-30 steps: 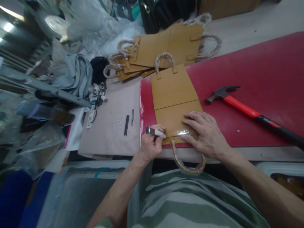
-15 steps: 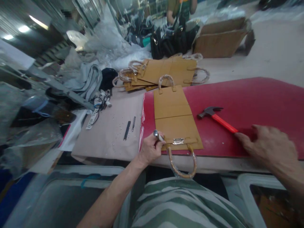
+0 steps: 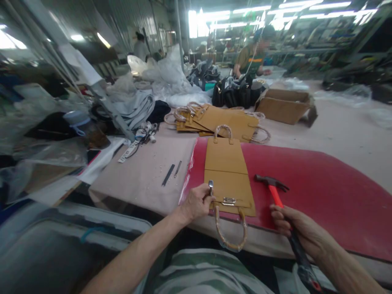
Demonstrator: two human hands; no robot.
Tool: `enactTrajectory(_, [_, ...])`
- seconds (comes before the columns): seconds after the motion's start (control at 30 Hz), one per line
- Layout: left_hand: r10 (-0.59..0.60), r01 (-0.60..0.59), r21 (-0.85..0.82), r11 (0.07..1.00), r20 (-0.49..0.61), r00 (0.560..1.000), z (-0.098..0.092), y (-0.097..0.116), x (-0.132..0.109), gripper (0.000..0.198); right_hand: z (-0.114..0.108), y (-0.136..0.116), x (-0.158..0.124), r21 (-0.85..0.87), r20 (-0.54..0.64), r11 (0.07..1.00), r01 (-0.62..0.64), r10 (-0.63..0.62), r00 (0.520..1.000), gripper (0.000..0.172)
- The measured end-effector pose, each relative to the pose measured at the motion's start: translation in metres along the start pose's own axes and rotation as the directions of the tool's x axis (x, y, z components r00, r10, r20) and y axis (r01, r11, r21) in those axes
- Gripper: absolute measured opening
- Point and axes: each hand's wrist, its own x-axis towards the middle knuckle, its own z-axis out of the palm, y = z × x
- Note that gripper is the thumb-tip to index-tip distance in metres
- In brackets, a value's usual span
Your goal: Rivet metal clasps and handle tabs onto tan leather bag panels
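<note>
Pinching metal tool (image 3: 210,186) near-upright w/ L hand (image 3: 195,204) at near-L corner of tan panel (image 3: 228,183), flat on red mat (image 3: 312,188) — gripping hammer (image 3: 276,195) w/ R hand (image 3: 297,224) (no clear view of tool tip). Prob. best: hold plumb, strike square — missing L hand & clasp (image 3: 228,201).

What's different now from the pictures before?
The right hand lifted off the flat tan bag panel, moved right, took hold of the red-and-black claw hammer and swung its handle nearer. The left hand still holds the slim silver metal tool at the panel's near left corner.
</note>
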Motion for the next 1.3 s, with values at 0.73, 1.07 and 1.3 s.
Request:
enactTrajectory(0.73, [0.050,-0.050,0.057,0.997,0.005,0.999,0.003,-0.005,-0.002,0.013,0.063,-0.045,-0.086,-0.717,0.587,-0.266,0.644,-0.729,0.352,0.015])
enactTrajectory(1.07, [0.065,-0.065,0.068,0.996,-0.008,0.998,0.002,-0.006,-0.004,0.016,0.065,-0.045,-0.080,-0.678,0.670,-0.315,0.665,-0.637,0.381,0.024])
enactTrajectory(1.3, [0.080,-0.081,0.048,0.996,0.015,0.997,-0.001,-0.007,-0.005,0.015,0.014,-0.036,-0.036,-0.853,0.257,0.278,0.441,-0.512,0.819,0.043])
